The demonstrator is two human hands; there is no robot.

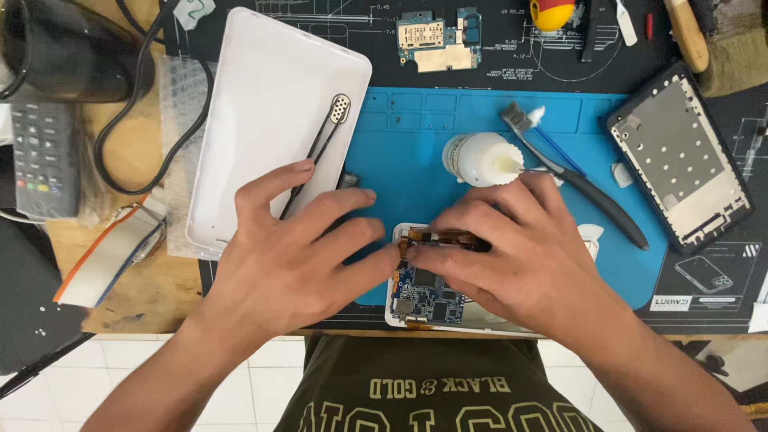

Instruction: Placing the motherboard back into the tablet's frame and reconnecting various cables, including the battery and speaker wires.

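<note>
Two hands meet over an opened device at the near edge of the blue mat, and we see its blue circuit board bare between them. Our left hand lies spread, fingers wide, its thumb tip pressed to the brown ribbon cable at the device's far end; it holds nothing. Our right hand comes in from the right, fingers curled down and pinched narrow on that same cable. Just beyond the right hand a white bottle lies on its side on the mat, with a black-handled brush slanting to its right. A white back cover rests to the left with black tweezers lying on it. Far right on the bench sits a dark device frame, and a small loose circuit board lies at the far edge.
</note>
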